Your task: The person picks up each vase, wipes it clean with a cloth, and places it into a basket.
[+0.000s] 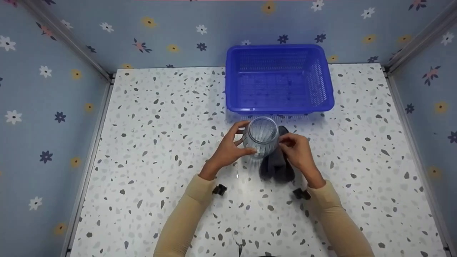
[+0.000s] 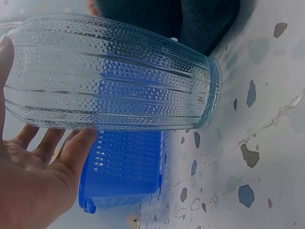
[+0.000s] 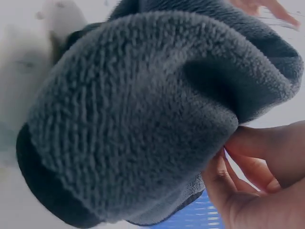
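A clear ribbed glass jar (image 1: 262, 137) with a dimpled surface stands on the speckled tabletop, its round mouth facing up. My left hand (image 1: 231, 148) grips it from the left, thumb at the front and fingers around the far side. In the left wrist view, the jar (image 2: 109, 76) shows its base at the table. My right hand (image 1: 298, 151) pinches a dark grey cloth (image 1: 276, 167) just right of the jar. The fluffy cloth (image 3: 128, 114) hangs in folds from the thumb and fingers in the right wrist view.
A blue plastic basket (image 1: 280, 111) with perforated sides stands behind the jar, against the flowered back wall (image 1: 125, 32). Flowered panels also rise at the left and right edges of the table (image 1: 160, 125). Small black pieces (image 1: 220, 190) sit by both wrists.
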The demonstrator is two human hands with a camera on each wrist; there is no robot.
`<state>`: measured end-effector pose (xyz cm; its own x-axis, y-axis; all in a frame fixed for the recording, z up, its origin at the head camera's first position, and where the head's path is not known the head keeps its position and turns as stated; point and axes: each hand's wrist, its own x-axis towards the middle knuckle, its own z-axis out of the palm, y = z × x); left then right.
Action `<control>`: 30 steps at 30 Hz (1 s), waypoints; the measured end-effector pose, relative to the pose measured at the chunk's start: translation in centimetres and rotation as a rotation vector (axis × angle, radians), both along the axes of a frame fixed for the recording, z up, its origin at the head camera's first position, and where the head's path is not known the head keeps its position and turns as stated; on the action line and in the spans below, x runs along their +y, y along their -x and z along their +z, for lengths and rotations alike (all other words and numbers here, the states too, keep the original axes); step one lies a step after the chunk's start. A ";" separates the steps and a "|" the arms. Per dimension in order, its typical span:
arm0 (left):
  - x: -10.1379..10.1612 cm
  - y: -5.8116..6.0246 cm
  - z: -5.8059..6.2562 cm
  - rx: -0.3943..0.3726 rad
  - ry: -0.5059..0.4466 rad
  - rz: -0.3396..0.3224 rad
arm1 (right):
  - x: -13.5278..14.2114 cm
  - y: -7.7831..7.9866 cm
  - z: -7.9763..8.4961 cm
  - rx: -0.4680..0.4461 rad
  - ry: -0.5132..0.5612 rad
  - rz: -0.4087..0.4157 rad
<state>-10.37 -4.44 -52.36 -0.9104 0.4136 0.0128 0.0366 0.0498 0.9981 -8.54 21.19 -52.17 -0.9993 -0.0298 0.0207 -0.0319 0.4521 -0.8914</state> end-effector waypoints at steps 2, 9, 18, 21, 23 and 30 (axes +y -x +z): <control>0.0 0.0 0.0 0.001 0.004 0.000 | 0.0 -0.2 0.8 0.012 0.040 -0.022; 0.0 -0.1 0.0 0.007 0.007 0.007 | -0.1 -0.8 3.5 0.059 0.173 -0.073; 0.1 -0.2 0.0 0.010 0.000 0.016 | -0.8 -1.3 6.3 0.164 0.149 -0.040; 0.1 -0.2 -0.1 0.008 0.004 0.018 | -0.7 -1.3 6.5 0.154 0.111 -0.025; 0.0 -0.1 0.0 0.008 0.011 0.018 | -0.6 -1.3 6.7 0.139 0.097 -0.015; 0.0 -0.1 0.2 0.009 0.025 0.002 | -0.4 -1.4 6.9 0.094 0.072 -0.008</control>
<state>-10.30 -4.43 -52.12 -0.9110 0.4122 0.0103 0.0451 0.0748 0.9962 -7.18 20.82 -45.24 -0.9931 -0.0166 0.1165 -0.1138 0.3876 -0.9148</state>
